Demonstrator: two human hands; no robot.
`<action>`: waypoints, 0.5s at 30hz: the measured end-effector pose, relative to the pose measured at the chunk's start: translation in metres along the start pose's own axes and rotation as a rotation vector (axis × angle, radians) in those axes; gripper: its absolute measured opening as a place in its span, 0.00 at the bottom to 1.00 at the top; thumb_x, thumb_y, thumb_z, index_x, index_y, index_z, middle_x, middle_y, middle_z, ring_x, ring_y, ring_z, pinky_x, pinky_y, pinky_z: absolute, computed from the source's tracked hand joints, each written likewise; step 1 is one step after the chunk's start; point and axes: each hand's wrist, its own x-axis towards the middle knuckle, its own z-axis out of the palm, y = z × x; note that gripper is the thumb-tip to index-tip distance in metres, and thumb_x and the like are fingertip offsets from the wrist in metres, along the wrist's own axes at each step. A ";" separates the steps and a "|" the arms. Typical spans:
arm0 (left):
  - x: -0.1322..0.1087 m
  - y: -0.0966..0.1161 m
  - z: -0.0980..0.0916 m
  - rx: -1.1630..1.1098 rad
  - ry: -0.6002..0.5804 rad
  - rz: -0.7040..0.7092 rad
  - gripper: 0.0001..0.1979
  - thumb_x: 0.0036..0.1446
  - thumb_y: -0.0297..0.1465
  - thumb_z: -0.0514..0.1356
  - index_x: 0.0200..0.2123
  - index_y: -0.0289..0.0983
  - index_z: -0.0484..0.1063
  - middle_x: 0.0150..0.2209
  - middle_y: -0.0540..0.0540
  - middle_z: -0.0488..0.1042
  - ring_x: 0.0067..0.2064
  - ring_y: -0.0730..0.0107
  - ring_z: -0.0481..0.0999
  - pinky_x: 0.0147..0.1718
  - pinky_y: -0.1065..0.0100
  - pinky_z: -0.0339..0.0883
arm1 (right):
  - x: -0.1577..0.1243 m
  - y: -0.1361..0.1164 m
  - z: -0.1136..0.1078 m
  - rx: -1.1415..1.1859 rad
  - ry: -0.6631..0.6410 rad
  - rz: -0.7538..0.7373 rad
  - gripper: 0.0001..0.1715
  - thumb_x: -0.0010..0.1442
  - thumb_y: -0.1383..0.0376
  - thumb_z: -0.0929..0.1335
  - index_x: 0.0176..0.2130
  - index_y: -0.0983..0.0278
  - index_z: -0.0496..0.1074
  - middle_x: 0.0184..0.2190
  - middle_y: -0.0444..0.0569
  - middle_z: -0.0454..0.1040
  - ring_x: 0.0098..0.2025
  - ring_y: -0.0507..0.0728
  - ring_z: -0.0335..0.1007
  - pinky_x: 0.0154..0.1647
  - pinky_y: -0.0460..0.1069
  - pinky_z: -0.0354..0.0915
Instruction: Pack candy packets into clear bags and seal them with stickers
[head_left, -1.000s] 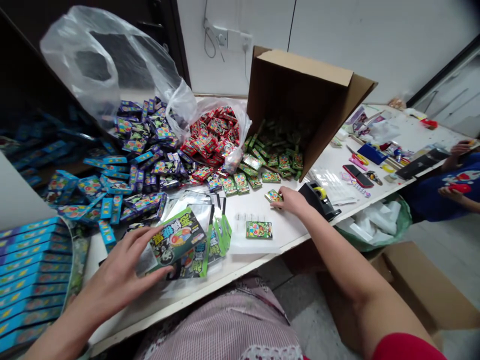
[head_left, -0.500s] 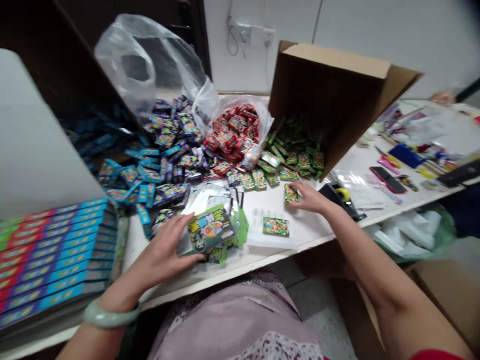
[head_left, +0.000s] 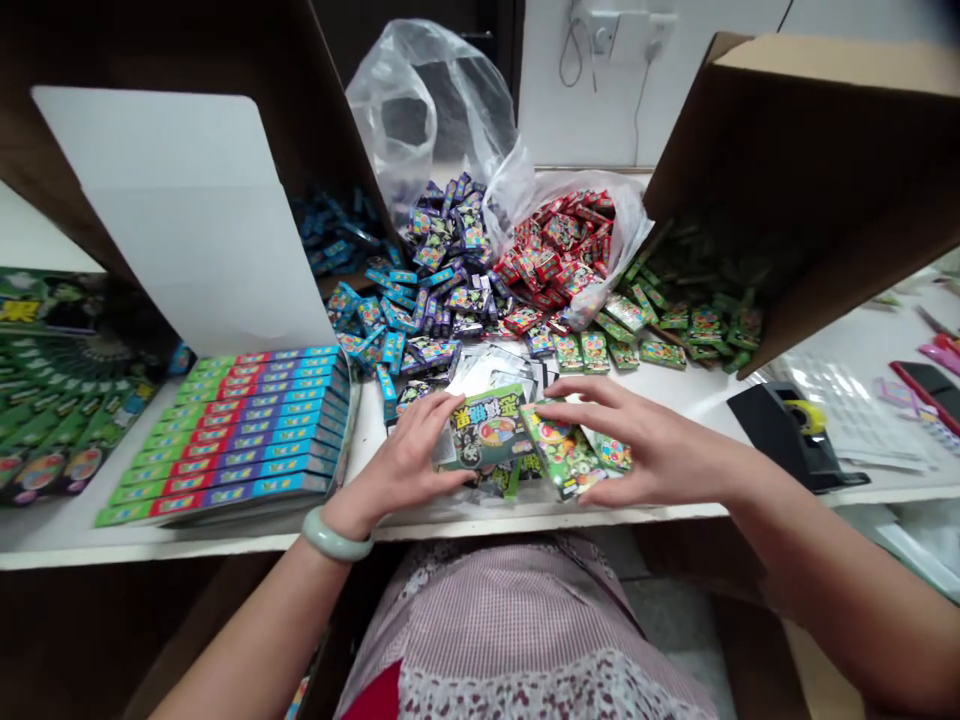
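Observation:
My left hand [head_left: 411, 450] is closed at the left edge of a flat dark printed packet [head_left: 487, 432] with a green border, thumb below and fingers above. More printed packets and clear plastic sleeves [head_left: 517, 362] lie under and behind it. Just to its right, my right hand [head_left: 637, 445] grips a small green printed box [head_left: 564, 455], tilted, its left edge close to the packet. A second green box [head_left: 613, 450] shows between my right thumb and fingers; whether it is held or lies on the table I cannot tell.
Loose blue boxes [head_left: 371, 315], purple boxes [head_left: 450, 240], red boxes [head_left: 559, 240] and green boxes [head_left: 705, 325] are heaped behind my hands. An open display carton [head_left: 187, 230] with rows of coloured boxes stands left. A tape dispenser [head_left: 795, 430] sits right, below a cardboard box [head_left: 810, 180].
My right hand has come left from beside the loose green boxes to the packet, bringing a green box. My left hand still holds the packet. The view has swung left.

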 end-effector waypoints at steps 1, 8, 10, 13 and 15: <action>-0.001 0.000 0.000 -0.004 -0.004 0.001 0.44 0.51 0.39 0.68 0.65 0.42 0.49 0.60 0.37 0.59 0.62 0.46 0.60 0.61 0.45 0.57 | 0.003 -0.001 0.003 -0.029 -0.002 -0.003 0.41 0.56 0.55 0.71 0.64 0.59 0.58 0.61 0.57 0.59 0.62 0.64 0.57 0.60 0.60 0.59; -0.007 -0.001 -0.004 -0.087 -0.002 -0.016 0.44 0.51 0.38 0.68 0.65 0.44 0.48 0.60 0.38 0.58 0.63 0.48 0.59 0.61 0.47 0.58 | 0.006 0.018 0.014 -0.184 0.022 0.118 0.41 0.55 0.56 0.73 0.63 0.56 0.60 0.60 0.57 0.61 0.61 0.66 0.56 0.59 0.64 0.60; -0.009 -0.002 -0.006 -0.087 -0.021 -0.009 0.43 0.50 0.39 0.68 0.65 0.43 0.50 0.60 0.39 0.58 0.62 0.48 0.60 0.61 0.48 0.59 | 0.004 0.022 0.012 -0.181 -0.037 0.095 0.40 0.55 0.57 0.72 0.63 0.55 0.60 0.60 0.56 0.62 0.60 0.66 0.58 0.58 0.63 0.60; -0.008 -0.001 -0.005 -0.077 -0.057 0.010 0.43 0.50 0.39 0.68 0.65 0.42 0.51 0.60 0.38 0.58 0.62 0.48 0.60 0.61 0.48 0.58 | 0.006 0.022 0.006 -0.188 -0.126 0.047 0.40 0.55 0.58 0.73 0.63 0.57 0.61 0.60 0.56 0.63 0.59 0.65 0.60 0.58 0.61 0.61; -0.006 0.001 -0.004 -0.089 -0.091 0.023 0.43 0.50 0.39 0.68 0.65 0.42 0.50 0.60 0.38 0.58 0.63 0.49 0.59 0.61 0.48 0.58 | 0.009 0.021 0.003 -0.187 -0.145 0.039 0.40 0.54 0.57 0.73 0.63 0.60 0.62 0.59 0.57 0.64 0.58 0.64 0.61 0.57 0.60 0.63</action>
